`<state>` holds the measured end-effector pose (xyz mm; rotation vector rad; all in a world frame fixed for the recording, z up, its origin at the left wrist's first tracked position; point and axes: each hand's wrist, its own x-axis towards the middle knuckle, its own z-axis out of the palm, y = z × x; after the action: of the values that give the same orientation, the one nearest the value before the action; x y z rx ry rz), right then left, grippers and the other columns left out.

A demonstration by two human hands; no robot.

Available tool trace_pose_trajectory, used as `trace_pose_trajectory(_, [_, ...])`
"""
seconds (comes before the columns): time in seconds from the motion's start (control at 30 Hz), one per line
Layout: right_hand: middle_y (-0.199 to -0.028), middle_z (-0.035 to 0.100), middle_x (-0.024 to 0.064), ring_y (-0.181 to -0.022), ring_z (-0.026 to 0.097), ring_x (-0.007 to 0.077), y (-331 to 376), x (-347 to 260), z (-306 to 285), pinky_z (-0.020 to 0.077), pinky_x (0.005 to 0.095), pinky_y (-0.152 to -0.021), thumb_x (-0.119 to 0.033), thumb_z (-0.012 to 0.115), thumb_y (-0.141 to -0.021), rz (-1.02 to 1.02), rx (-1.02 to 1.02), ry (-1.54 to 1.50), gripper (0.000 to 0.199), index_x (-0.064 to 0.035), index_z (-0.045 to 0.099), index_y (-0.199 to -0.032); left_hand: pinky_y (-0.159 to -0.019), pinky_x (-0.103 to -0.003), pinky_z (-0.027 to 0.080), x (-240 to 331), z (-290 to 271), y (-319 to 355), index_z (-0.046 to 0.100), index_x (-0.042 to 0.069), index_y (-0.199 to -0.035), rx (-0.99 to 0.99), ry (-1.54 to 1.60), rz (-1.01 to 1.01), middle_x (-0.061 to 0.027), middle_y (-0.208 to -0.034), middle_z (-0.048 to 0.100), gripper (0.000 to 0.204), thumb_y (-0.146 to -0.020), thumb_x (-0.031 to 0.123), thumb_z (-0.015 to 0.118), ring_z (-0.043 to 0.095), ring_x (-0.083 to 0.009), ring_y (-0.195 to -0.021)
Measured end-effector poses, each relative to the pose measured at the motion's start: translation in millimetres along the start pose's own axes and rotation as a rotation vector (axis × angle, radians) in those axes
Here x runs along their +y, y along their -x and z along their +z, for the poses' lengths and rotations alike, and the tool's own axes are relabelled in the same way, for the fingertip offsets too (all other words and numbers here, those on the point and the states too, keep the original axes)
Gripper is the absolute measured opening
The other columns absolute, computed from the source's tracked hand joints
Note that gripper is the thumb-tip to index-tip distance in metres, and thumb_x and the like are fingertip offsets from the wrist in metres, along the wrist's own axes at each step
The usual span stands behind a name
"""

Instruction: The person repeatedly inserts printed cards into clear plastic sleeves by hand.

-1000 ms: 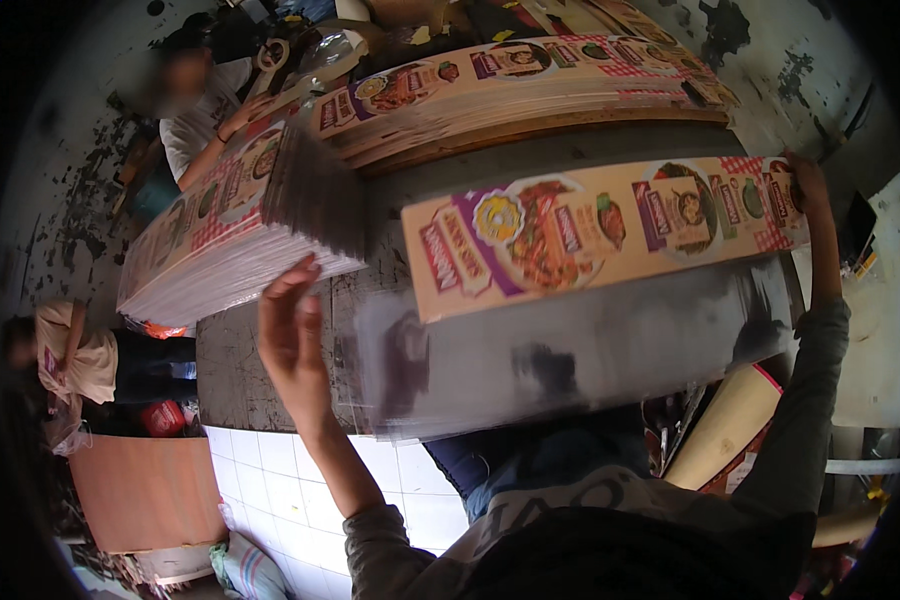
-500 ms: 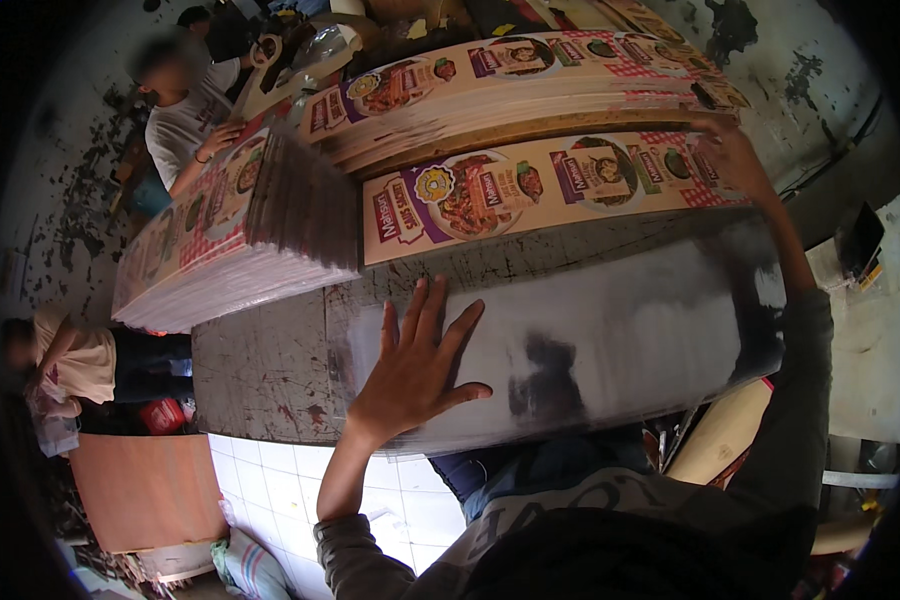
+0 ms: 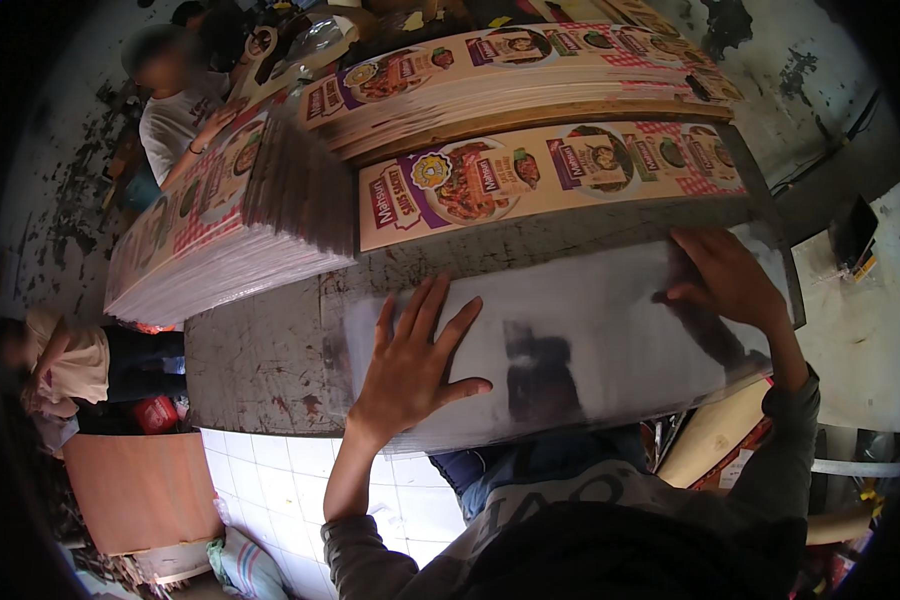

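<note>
A stack of long, clear plastic sleeves or sheets (image 3: 610,330) lies along the near edge of the worktable, its glossy top catching reflections. My left hand (image 3: 410,360) rests flat on its left part, fingers spread. Over the right part is my right hand (image 3: 730,280), palm down with the thumb apart, holding nothing that shows. Just beyond the plastic lies a long printed cardboard sheet (image 3: 550,185) with food pictures and a red checked pattern. Neither hand touches that sheet.
At the left stands a tall stack of plastic-covered printed sheets (image 3: 220,240). Behind the single sheet is a long pile of printed cardboard (image 3: 530,90). The scratched grey table (image 3: 255,370) ends at the near left. A co-worker (image 3: 175,125) stands far left, another person (image 3: 65,360) lower left.
My right hand has come back from the right end of the printed sheet to the plastic stack. The left hand stays spread on the plastic. The view has shifted slightly.
</note>
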<state>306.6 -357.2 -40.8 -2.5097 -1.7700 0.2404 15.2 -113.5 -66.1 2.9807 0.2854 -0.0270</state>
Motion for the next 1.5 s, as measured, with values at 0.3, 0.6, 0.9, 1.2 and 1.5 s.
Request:
trace_pose_trajectory(0.3, [-0.141,0.031,0.0071,-0.121,0.042,0.0263,-159.9,29.8,-25.1,0.0384,0.0395,-0.098,-0.028,0.046,-0.092,-0.177,0.408,0.243,0.042,-0.0062,0.043,-0.128,-0.103,-0.055,0.021,-6.6,9.1,-10.5,0.035,0.011,-0.135,0.144,0.049,-0.013,-0.0135,-0.139,0.033,0.086,-0.072,0.066,0.052,0.029,-0.0276,-0.131])
trace_pose_trajectory(0.6, [-0.109,0.059,0.0110,-0.095,0.059,0.0259,-240.5,43.2,15.6,0.0514,0.0367,-0.076,-0.020,0.051,-0.088,-0.238,0.856,0.172,0.028,-0.0054,0.054,-0.112,-0.105,-0.049,0.022,-11.1,13.5,-5.8,0.039,0.006,-0.131,0.246,0.071,-0.021,-0.0129,-0.134,0.042,0.072,-0.080,0.054,0.053,0.036,-0.0282,-0.127])
trace_pose_trajectory(0.9, [-0.093,0.059,0.0115,-0.079,0.063,0.0241,-247.7,47.8,16.5,0.0531,0.0299,-0.061,-0.007,0.059,-0.079,-0.248,1.021,0.572,0.015,-0.0038,0.054,-0.093,-0.103,-0.048,0.025,-9.5,10.3,-7.4,0.040,0.005,-0.130,0.248,0.052,-0.014,-0.0120,-0.133,0.043,0.068,-0.081,0.052,0.051,0.037,-0.0252,-0.126])
trace_pose_trajectory(1.2, [-0.084,0.049,0.0071,-0.089,0.057,0.0228,-240.8,37.0,7.5,0.0492,0.0318,-0.075,-0.004,0.058,-0.072,-0.348,1.070,0.630,0.017,-0.0053,0.049,-0.087,-0.105,-0.047,0.022,-9.4,9.2,-5.0,0.041,0.005,-0.129,0.245,0.071,-0.017,-0.0134,-0.133,0.043,0.069,-0.080,0.050,0.055,0.038,-0.0274,-0.125])
trace_pose_trajectory(1.5, [-0.127,0.044,0.0130,-0.105,0.052,0.0250,-238.9,52.6,5.0,0.0452,0.0383,-0.086,-0.005,0.056,-0.080,-0.224,0.795,0.497,0.054,-0.0086,0.038,-0.130,-0.102,-0.045,0.027,-7.4,9.7,-4.8,0.046,0.006,-0.126,0.302,0.083,-0.003,-0.0136,-0.127,0.048,0.063,-0.078,0.044,0.061,0.044,-0.0280,-0.120])
